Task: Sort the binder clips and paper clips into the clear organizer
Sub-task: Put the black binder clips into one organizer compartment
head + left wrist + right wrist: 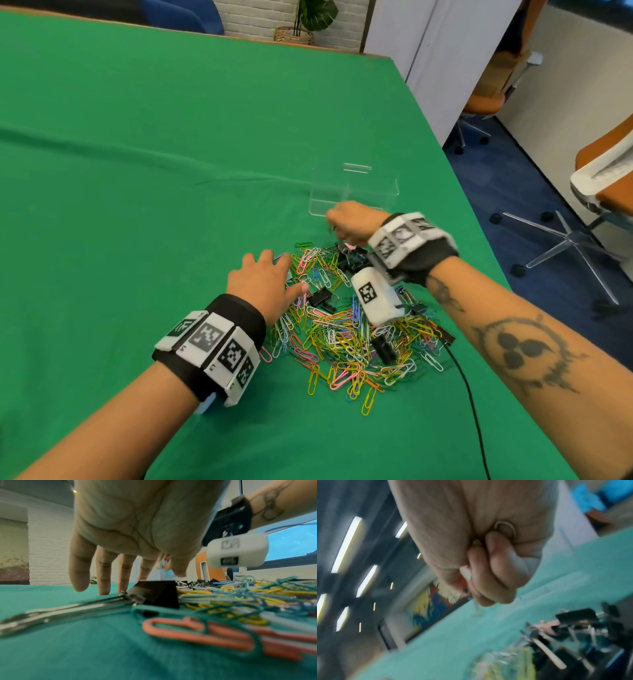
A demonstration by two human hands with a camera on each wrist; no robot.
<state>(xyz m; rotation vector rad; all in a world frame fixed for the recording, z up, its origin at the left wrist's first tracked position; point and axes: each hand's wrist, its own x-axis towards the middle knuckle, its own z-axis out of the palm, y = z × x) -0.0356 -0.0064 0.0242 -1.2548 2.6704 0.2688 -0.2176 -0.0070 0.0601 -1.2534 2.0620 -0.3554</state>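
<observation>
A heap of coloured paper clips [346, 337] mixed with black binder clips [349, 257] lies on the green table. Just beyond it stands the clear organizer [356, 186]. My right hand [349, 222] hovers between heap and organizer, curled into a fist [488, 568]. It grips a few clips, with a wire loop [505, 526] showing at the palm; their kind is unclear. My left hand [274, 274] is spread flat at the heap's left edge, its fingers [104, 574] reaching the cloth. A black binder clip [154, 595] lies right by its thumb.
The table's right edge runs close past the organizer, with orange office chairs [603, 178] beyond it. A black cable [469, 387] trails from the heap toward me. Bare green cloth [137, 171] stretches left and far.
</observation>
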